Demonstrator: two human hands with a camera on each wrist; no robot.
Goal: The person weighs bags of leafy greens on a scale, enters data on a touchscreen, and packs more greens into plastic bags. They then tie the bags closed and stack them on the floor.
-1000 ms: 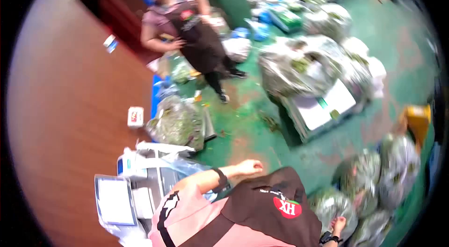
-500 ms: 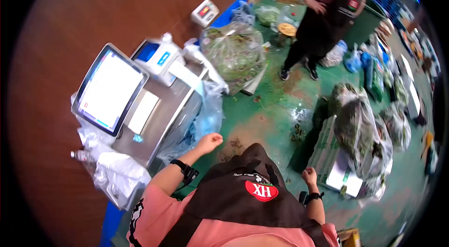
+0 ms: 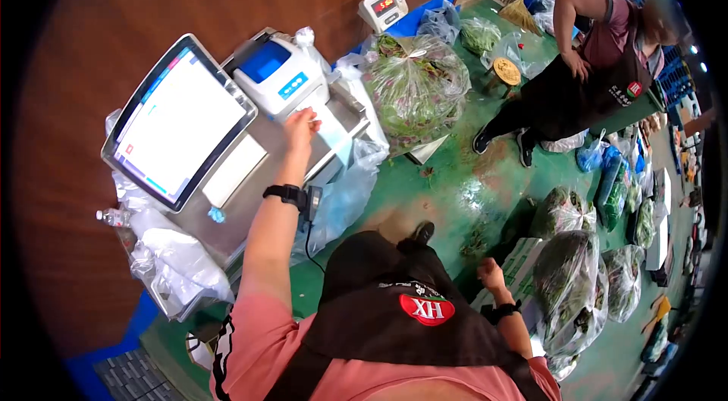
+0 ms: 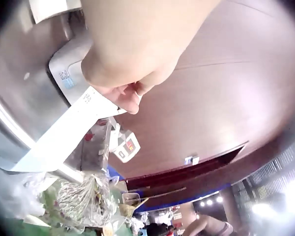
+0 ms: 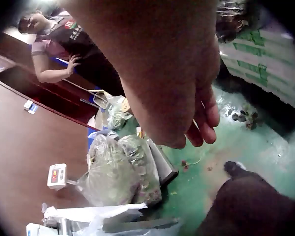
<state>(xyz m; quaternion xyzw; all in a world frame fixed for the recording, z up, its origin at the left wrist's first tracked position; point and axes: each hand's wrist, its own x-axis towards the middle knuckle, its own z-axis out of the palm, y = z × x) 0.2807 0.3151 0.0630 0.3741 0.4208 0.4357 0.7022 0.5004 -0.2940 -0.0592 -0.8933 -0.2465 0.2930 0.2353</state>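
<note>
My left hand (image 3: 302, 128) is at the front of a white and blue label printer (image 3: 282, 75), beside a long white paper strip (image 3: 331, 130). In the left wrist view, the thumb and fingers of this hand (image 4: 132, 59) pinch the upper end of the strip (image 4: 64, 133), close to the printer (image 4: 71, 69). Over the green floor hangs my right hand (image 3: 491, 274), holding nothing; in the right wrist view the fingers of that hand (image 5: 172, 83) are loosely bent.
Left of the printer stands a touch screen (image 3: 180, 124). A scale display (image 3: 384, 8) and a bag of leafy vegetables (image 3: 417, 86) are beyond it. Another person (image 3: 599, 75) stands at the upper right, above several filled bags (image 3: 570, 287) and a green-taped white box (image 3: 509, 273).
My left hand has moved from above the floor up to the printer and now pinches the strip. The head view has swung toward the counter. My right hand still hangs with nothing in it.
</note>
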